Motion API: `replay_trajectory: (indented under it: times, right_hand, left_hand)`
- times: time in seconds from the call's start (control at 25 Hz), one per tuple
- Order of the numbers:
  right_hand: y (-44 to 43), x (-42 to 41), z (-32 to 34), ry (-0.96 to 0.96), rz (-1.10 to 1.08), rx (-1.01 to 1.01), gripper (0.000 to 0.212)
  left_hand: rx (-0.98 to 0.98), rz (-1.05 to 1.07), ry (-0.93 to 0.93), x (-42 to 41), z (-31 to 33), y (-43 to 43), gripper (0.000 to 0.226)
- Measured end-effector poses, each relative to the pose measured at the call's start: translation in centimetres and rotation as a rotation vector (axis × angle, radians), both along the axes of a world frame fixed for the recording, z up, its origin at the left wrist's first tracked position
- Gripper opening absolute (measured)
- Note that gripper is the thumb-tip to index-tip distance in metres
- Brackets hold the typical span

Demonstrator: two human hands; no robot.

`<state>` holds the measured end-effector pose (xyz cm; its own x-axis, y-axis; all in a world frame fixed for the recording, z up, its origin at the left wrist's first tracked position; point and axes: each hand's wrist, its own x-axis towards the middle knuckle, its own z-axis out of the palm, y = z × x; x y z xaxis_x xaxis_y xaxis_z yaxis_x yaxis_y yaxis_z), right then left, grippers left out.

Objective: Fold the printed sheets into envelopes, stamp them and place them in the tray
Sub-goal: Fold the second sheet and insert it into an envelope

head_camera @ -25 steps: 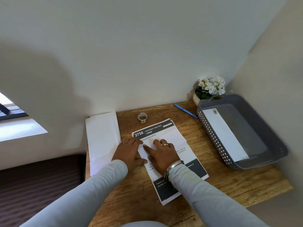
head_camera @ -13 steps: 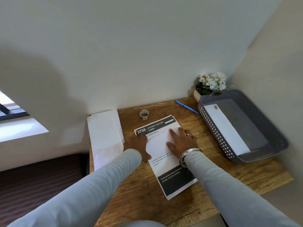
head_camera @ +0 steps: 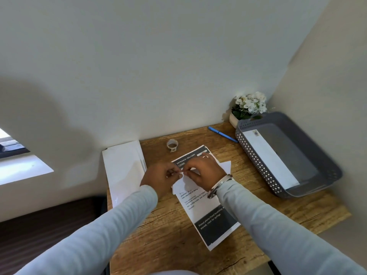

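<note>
One stamped envelope (head_camera: 272,161) lies flat in the grey tray (head_camera: 256,153) at three o'clock on the wooden surface (head_camera: 168,235), its stamp (head_camera: 256,133) at the far corner, so I take one full round of the job to be done. The next round looks barely begun. A printed sheet (head_camera: 206,213) lies in the middle of the surface, its dark footer towards six o'clock and most of its length flat and unfolded. At its twelve o'clock end both hands meet over a white piece of paper (head_camera: 225,165), which sticks out towards two o'clock. The left hand (head_camera: 160,176) and the right hand (head_camera: 204,171) each pinch an edge of it between thumb and fingertips, almost touching one another. I cannot tell whether this is the sheet's own turned-over top or a separate piece lying on it. At nine o'clock a stack of white envelopes (head_camera: 123,167) waits, partly overhanging the surface edge. A small roll (head_camera: 172,144), perhaps the stamps, stands at twelve o'clock, with a blue pen (head_camera: 222,134) at one o'clock near the flower pot (head_camera: 249,105). Folding, stuffing, stamping and traying this sheet all remain, as I judge it.
</note>
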<state>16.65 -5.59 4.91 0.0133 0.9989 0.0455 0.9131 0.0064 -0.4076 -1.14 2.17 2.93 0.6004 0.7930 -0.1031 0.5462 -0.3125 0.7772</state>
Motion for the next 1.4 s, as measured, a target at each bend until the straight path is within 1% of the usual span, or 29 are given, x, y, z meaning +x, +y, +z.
replay_trajectory:
  times: [0.08, 0.16, 0.32, 0.6, 0.72, 0.8, 0.92, 1.08, 1.16, 1.28, 1.4]
  right_hand:
    - [0.4, -0.5, 0.4, 0.132, 0.008, 0.045, 0.009]
    - [0.6, -0.9, 0.8, 0.230, -0.003, 0.048, 0.007]
    - [0.5, -1.1, 1.8, 0.275, -0.001, 0.021, 0.006]
    - [-1.3, 2.6, 2.8, 0.176, -0.102, -0.098, 0.008]
    - [-1.8, 3.1, 3.1, 0.123, -0.144, -0.106, 0.008]
    - [-1.8, 3.1, 3.6, 0.067, -0.161, -0.091, 0.006]
    - [-1.3, 1.6, 4.7, -0.015, -0.091, -0.034, 0.011]
    - [-0.4, -0.7, 5.7, -0.037, 0.042, 0.065, 0.011]
    - [-0.5, -0.5, 6.0, 0.029, 0.027, 0.071, 0.009]
    - [-0.9, 1.0, 6.1, 0.169, -0.038, 0.063, 0.008]
    - [-1.2, 2.5, 6.1, 0.390, -0.172, 0.134, 0.013]
  left_hand:
    - [0.034, 0.011, -0.077, -0.9, 0.9, 0.4, 0.003]
    - [0.058, 0.016, -0.130, -1.7, 1.5, 0.6, 0.002]
    - [0.077, 0.016, -0.144, -2.7, 2.3, 1.0, 0.003]
    - [0.052, 0.080, -0.154, -5.8, 2.8, 2.4, 0.005]
    - [0.052, 0.103, -0.143, -6.6, 2.7, 2.7, 0.002]
    - [0.057, 0.103, -0.107, -6.9, 2.5, 2.6, 0.005]
    - [0.094, 0.050, -0.036, -5.7, 2.8, 2.0, 0.011]
    - [0.190, -0.112, -0.031, -2.8, 4.3, 1.2, 0.014]
    - [0.192, -0.113, -0.049, -2.4, 4.4, 1.2, 0.011]
    - [0.126, -0.056, -0.135, -3.0, 4.0, 1.2, 0.005]
    - [0.076, 0.007, -0.191, -3.6, 3.8, 0.7, 0.003]
